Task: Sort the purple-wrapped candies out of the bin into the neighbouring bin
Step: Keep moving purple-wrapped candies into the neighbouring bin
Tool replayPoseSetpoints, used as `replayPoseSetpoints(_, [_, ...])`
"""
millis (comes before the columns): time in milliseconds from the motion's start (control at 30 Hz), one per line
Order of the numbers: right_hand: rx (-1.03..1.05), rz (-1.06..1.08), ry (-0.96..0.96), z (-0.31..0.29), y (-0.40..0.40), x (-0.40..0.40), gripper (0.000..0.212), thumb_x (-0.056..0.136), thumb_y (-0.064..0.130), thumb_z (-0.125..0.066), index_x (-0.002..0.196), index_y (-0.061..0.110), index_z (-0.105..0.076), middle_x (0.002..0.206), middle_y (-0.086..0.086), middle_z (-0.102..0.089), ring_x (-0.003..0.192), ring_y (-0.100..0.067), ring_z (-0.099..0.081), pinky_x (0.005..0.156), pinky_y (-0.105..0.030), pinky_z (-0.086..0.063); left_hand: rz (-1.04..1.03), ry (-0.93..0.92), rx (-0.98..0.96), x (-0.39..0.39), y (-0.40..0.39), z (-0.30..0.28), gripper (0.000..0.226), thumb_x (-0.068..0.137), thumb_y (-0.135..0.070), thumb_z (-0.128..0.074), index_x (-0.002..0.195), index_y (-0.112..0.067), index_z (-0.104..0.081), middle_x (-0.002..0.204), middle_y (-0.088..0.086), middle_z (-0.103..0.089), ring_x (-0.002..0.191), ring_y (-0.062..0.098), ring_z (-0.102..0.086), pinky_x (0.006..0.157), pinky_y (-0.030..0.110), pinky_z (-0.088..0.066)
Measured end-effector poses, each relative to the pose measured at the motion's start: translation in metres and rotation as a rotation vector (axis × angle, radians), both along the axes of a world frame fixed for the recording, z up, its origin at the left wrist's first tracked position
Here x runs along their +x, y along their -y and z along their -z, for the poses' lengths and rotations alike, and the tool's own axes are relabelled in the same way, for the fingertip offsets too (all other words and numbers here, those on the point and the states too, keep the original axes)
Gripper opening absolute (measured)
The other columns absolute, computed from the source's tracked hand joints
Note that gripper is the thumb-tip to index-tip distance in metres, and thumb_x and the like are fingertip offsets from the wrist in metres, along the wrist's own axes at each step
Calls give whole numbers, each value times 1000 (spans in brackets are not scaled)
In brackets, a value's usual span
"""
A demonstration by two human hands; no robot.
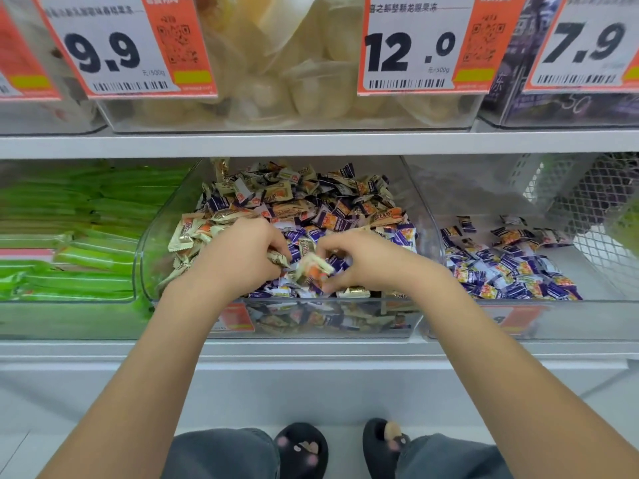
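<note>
A clear middle bin (428,233) holds a mixed heap of purple-wrapped candies (221,203) and gold-and-tan ones (186,233). Both hands are down in its front part. My left hand (242,254) has its fingers curled around gold-wrapped candies (276,259). My right hand (359,257) is curled over the pile beside it, fingertips among blurred wrappers (311,269); what it holds is hidden. The neighbouring bin (587,302) on the right holds a low layer of purple-wrapped candies (501,267).
A bin of green-wrapped sticks (86,236) stands to the left. A white mesh basket (594,216) sits far right. The upper shelf (311,143) carries bins with price tags 9.9 (114,46), 12.0 (411,46) and 7.9 (587,43). My feet in dark slippers (301,451) show below.
</note>
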State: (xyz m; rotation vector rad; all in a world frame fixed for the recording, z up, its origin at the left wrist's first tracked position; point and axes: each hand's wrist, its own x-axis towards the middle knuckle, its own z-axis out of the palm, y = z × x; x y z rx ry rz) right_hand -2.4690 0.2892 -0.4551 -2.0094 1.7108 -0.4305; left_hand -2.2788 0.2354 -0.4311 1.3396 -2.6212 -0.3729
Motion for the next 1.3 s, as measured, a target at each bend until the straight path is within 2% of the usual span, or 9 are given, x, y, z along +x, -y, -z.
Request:
replayPoseSetpoints(133, [-166,157,230,-11,-9,-21,20,81,34,-73,93,32,-58,97,15,-55,82,-9,-53,62,-20,-38,5,18,-26,-2,-6,0,24,79,-11,-69,96,-28,-73,97,-4,-69,84,18,-61,73,38,-54])
replayPoseSetpoints(233, [-233,221,373,-18,-12,-29,16,85,31,-69,97,28,-58,93,4,-60,71,-19,-59,61,-19,-46,16,-39,-39,-3,-10,-3,18,82,-17,-70,97,-27,-72,94,-8,-65,72,9,-53,73,34,-52])
replayPoseSetpoints(300, [-217,265,470,-20,-12,-30,14,88,29,-66,97,28,-55,76,-5,-51,56,-27,-47,58,-31,-47,30,-85,-41,-5,-12,-4,18,83,-21,-70,99,-28,-71,85,-17,-58,68,7,-49,71,31,-49])
replayPoseSetpoints(400, [-163,327,503,-21,-13,-30,10,91,31,-61,97,32,-53,72,3,-45,44,-4,-44,56,-26,-48,61,-251,33,-15,-14,-3,29,83,-21,-67,111,-31,-65,98,-19,-60,82,4,-54,75,27,-48])
replayPoseSetpoints(633, [69,235,901,-23,-21,-29,15,94,23,-57,108,24,-57,90,-9,-55,79,-20,-47,61,-27,-40,220,-459,128,-43,-15,8,74,86,-14,-64,146,-37,-26,137,-15,-36,113,2,-45,86,16,-40])
replayPoseSetpoints(800, [41,243,942,-22,-21,-25,11,94,17,-56,105,20,-56,81,-4,-61,70,-15,-50,60,-26,-40,167,-509,222,-47,-11,12,34,87,-5,-60,111,-29,-57,108,-3,-61,71,2,-62,60,14,-51])
replayPoseSetpoints(1033, [30,289,1110,-24,-20,-27,12,95,15,-54,107,14,-55,80,-3,-63,59,-8,-52,52,-22,-36,132,-675,517,-45,-11,7,27,92,-6,-56,106,-29,-58,87,-2,-68,73,10,-70,64,24,-58])
replayPoseSetpoints(1167, [-19,343,1149,-27,-19,-22,20,95,15,-53,115,12,-53,80,-3,-57,62,-10,-47,52,-21,-37,48,-593,357,-47,-9,8,24,80,-5,-67,87,-28,-65,74,-5,-67,62,0,-62,59,18,-52])
replayPoseSetpoints(1300, [-241,466,742,-40,-36,-41,17,95,20,-55,112,18,-56,80,5,-65,55,1,-53,48,-14,-43,-35,-609,159,-45,-4,8,23,79,1,-61,80,-19,-71,70,-8,-66,54,-4,-56,57,5,-47])
